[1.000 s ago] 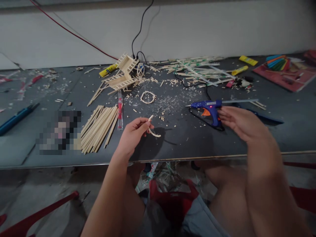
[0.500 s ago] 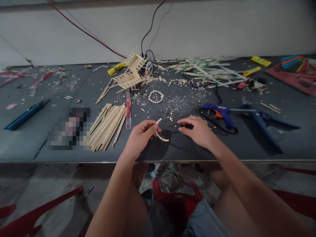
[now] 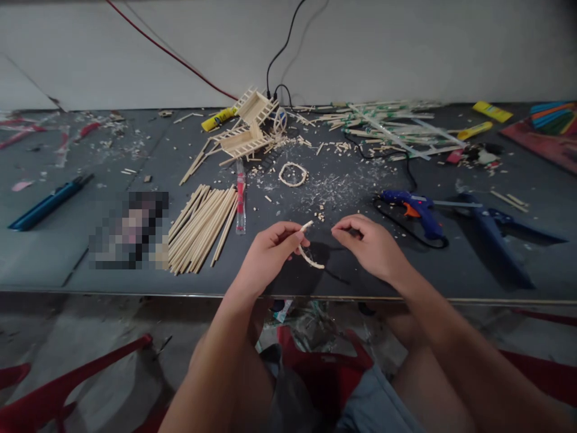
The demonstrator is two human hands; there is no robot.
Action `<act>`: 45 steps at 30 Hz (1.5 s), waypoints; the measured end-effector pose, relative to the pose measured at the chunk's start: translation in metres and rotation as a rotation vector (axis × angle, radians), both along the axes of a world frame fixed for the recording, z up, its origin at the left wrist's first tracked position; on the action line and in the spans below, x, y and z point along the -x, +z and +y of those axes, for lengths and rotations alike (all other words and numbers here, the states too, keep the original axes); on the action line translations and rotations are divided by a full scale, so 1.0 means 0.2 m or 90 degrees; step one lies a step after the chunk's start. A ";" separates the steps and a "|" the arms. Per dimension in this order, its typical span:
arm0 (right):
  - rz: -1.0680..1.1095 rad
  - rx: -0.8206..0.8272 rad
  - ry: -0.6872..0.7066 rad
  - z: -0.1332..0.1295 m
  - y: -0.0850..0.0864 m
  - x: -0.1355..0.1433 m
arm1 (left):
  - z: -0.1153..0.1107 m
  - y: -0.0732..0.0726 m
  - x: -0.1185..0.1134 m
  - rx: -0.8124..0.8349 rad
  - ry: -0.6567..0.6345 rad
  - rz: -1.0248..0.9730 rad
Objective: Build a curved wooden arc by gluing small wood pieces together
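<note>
My left hand (image 3: 277,249) is closed, thumb and fingers pinching a curved strip of small pale wooden pieces (image 3: 312,260) above the table's near edge. The strip bows toward the right, one end above the fingers and the other below. To its right, my right hand (image 3: 367,243) is closed in a pinch, thumb against fingertips; anything between them is too small to make out. Beyond both hands lies a closed ring of similar pieces (image 3: 293,174). Little wood bits (image 3: 320,213) lie just past the gap between the hands.
Left of my hands is a bundle of wooden sticks (image 3: 202,228). A blue glue gun (image 3: 417,210) and a blue cutter tool (image 3: 500,240) lie at right. Small stick-built carts (image 3: 246,141), yellow tubes (image 3: 492,111) and loose sticks (image 3: 378,123) sit toward the wall.
My right thumb and fingers, slightly apart before, have come together in a pinch. The left hand still holds the curved strip. The whole view has shifted a little.
</note>
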State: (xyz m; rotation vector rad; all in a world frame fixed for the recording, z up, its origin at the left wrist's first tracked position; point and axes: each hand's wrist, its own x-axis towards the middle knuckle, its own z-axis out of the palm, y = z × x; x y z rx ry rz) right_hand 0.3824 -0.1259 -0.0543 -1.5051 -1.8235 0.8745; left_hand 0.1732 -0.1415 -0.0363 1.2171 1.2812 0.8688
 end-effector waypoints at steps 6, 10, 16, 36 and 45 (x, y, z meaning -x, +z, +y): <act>0.333 0.170 -0.052 -0.10 0.05 0.01 | 0.00 0.01 -0.05 0.000 -0.033 -0.009; 0.445 0.158 -0.084 -0.10 0.05 -0.01 | 0.01 0.02 -0.11 0.004 -0.043 -0.027; 0.489 0.133 -0.086 -0.09 0.04 -0.07 | 0.03 0.03 -0.19 0.012 -0.062 -0.051; 0.475 0.136 -0.091 -0.11 0.07 -0.15 | 0.02 0.05 -0.26 -0.042 -0.105 0.005; 0.343 0.043 -0.120 -0.12 0.05 -0.14 | 0.01 0.05 -0.26 -0.060 -0.095 0.043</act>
